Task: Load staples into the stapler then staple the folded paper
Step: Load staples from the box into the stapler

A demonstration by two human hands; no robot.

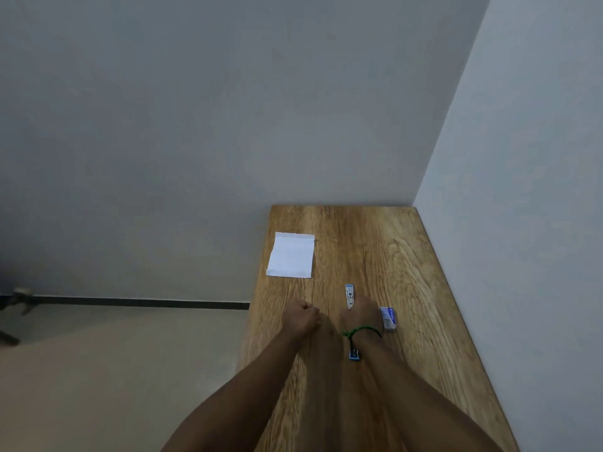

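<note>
The stapler (349,296) lies opened lengthwise on the wooden table (408,256). Its silver and blue front arm sticks out beyond my right hand (360,316), and its blue rear end (354,355) shows below my wrist. My right hand covers the stapler's middle and grips it. My left hand (301,316) hovers just left of it with the fingers curled into a fist, and nothing shows in it. A small white and blue staple box (388,318) lies right beside my right hand. The folded white paper (291,255) lies flat near the table's far left edge.
The table stands in a corner, with walls behind it and along its right side. Its left edge drops to a beige floor. A green cord bracelet (360,331) is on my right wrist. A tripod leg (19,301) stands on the floor at far left.
</note>
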